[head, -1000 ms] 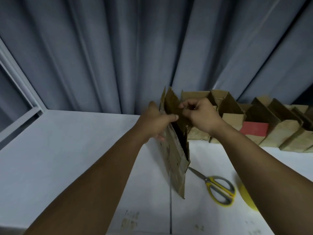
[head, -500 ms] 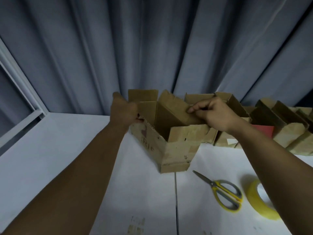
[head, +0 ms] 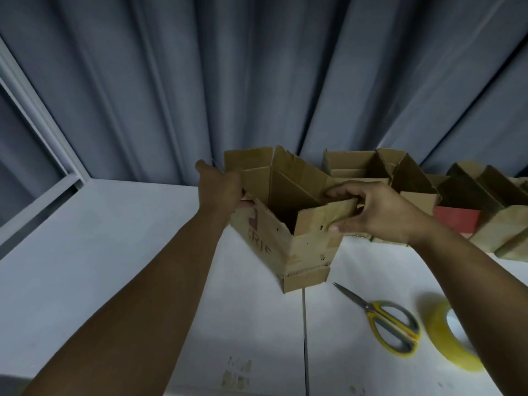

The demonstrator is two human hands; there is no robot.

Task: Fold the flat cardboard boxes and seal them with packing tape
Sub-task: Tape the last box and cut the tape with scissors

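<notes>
Head view of an opened cardboard box [head: 285, 241] held over the middle of the white tabletop [head: 114, 267], the left hand [head: 220, 187] closing its grip on the box's left wall, the right hand [head: 380, 212] pinching a front flap, with yellow-handled scissors [head: 383, 318] and a tape roll [head: 437, 335] toward the right edge.

Yellow-handled scissors [head: 371, 310] lie on the white table [head: 114, 252].

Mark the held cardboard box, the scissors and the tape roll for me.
cardboard box [head: 268, 238], head view, printed side wall.
scissors [head: 370, 308], head view, pivot next to the yellow handles.
tape roll [head: 437, 335], head view, yellow outer band.
</notes>
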